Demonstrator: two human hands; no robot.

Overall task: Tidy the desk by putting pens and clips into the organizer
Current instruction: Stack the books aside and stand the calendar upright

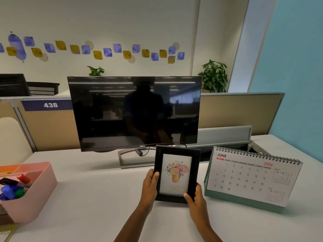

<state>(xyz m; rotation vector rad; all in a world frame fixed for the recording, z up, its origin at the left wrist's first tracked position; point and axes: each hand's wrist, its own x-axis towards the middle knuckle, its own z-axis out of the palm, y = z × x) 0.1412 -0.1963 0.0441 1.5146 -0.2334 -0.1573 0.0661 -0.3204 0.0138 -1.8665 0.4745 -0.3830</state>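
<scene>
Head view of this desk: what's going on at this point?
A person holds a black picture frame upright with both hands: the left hand grips its left edge, the right hand its lower right corner. The frame is in front of the monitor, left of the desk calendar. The pink organizer at the far left already holds several markers. No loose pens or clips show on the desk, so the sorting looks done or paused.

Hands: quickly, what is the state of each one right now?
Left hand: grips the left side of the black picture frame, thumb on front.
Right hand: grips the frame's lower right corner, thumb on front.
</scene>
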